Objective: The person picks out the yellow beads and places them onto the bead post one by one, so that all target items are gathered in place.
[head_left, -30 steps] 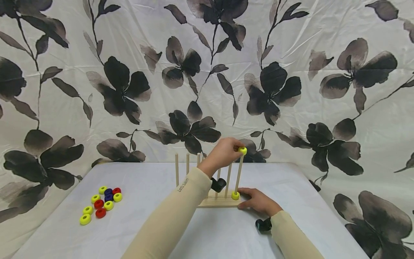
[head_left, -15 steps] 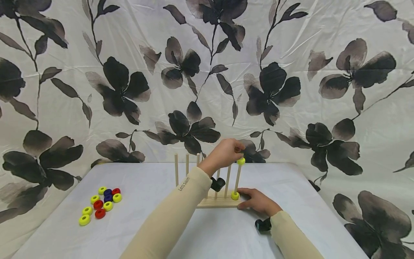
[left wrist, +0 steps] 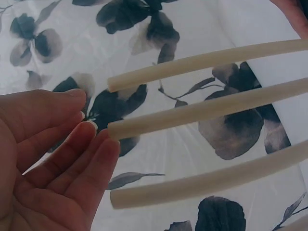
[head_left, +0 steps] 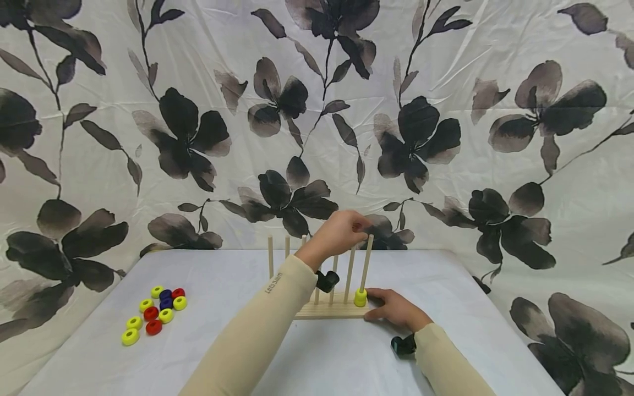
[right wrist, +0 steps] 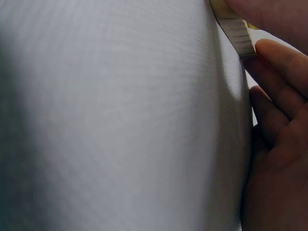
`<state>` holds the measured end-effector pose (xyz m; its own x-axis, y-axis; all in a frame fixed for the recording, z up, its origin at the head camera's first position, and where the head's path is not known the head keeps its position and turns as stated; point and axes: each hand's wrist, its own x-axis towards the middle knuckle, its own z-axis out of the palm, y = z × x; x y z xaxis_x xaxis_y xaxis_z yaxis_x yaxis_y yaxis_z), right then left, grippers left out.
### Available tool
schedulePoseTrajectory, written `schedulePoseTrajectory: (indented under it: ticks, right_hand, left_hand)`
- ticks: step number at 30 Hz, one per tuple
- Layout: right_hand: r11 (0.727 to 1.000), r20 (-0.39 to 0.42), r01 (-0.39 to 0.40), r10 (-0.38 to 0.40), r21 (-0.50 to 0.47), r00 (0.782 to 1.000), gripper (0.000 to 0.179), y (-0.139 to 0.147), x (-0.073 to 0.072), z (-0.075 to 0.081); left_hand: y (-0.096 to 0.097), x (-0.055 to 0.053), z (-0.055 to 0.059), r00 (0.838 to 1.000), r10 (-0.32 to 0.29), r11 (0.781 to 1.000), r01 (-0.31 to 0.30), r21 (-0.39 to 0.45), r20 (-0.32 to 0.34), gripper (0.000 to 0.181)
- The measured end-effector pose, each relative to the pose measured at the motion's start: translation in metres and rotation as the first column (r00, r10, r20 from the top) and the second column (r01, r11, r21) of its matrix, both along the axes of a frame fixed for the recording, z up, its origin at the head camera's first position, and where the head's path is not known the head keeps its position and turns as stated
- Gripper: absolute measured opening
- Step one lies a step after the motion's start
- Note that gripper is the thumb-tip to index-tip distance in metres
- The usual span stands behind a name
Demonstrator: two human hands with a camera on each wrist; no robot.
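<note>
A wooden peg stand (head_left: 329, 311) with several upright pegs stands mid-table in the head view. Two yellow rings (head_left: 360, 297) are stacked at the foot of its rightmost peg (head_left: 367, 263). My left hand (head_left: 342, 234) hovers by the tops of the right-hand pegs. In the left wrist view, that hand's fingers (left wrist: 103, 159) are loosely bent around nothing, close to the peg tips. At the stand's right end, my right hand (head_left: 396, 308) grips the base between thumb and fingers. The right wrist view catches the base's end (right wrist: 238, 38) between them.
Loose yellow, red and blue rings (head_left: 166, 315) lie grouped on the left of the white-covered table (head_left: 223, 286). Behind the table hangs a floral cloth (head_left: 317, 148). The left forearm crosses in front of the stand's left part.
My left hand let go of a yellow ring at the top of the rightmost peg. The ring dropped onto the one below, and the hand shifted slightly left. The right hand stayed put.
</note>
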<state>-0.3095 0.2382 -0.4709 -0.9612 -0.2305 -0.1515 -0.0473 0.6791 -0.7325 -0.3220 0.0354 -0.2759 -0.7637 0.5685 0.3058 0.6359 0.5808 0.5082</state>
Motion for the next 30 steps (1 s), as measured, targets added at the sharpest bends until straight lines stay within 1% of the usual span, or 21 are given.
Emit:
schedulePoseTrajectory:
  ticks: [6, 14, 17, 22, 30]
  right_hand:
    - [1.000, -0.004, 0.002, -0.002, 0.004, 1.000, 0.072, 0.000, -0.002, -0.004]
    - [1.000, 0.000, 0.005, -0.005, 0.004, 1.000, 0.073, 0.000, -0.001, -0.005]
    - [1.000, -0.005, 0.004, -0.004, 0.008, 1.000, 0.073, 0.000, 0.000, -0.005]
    - [1.000, -0.023, -0.008, 0.008, 0.002, 1.000, 0.073, 0.000, 0.000, -0.006]
    - [1.000, -0.030, -0.025, 0.025, -0.004, 0.999, 0.073, 0.001, -0.002, -0.007]
  left_hand:
    - [-0.012, 0.001, 0.003, 1.000, 0.004, 1.000, -0.004, 0.018, 0.006, 0.031]
    - [-0.031, 0.004, 0.001, 0.999, 0.045, 0.998, -0.046, 0.051, 0.014, 0.034]
    - [-0.039, 0.006, 0.001, 0.998, 0.062, 0.996, -0.062, 0.059, 0.008, 0.034]
    - [-0.051, 0.008, 0.001, 0.996, 0.090, 0.994, -0.089, 0.067, -0.006, 0.035]
    - [-0.071, 0.012, 0.000, 0.993, 0.122, 0.988, -0.121, 0.100, -0.002, 0.036]
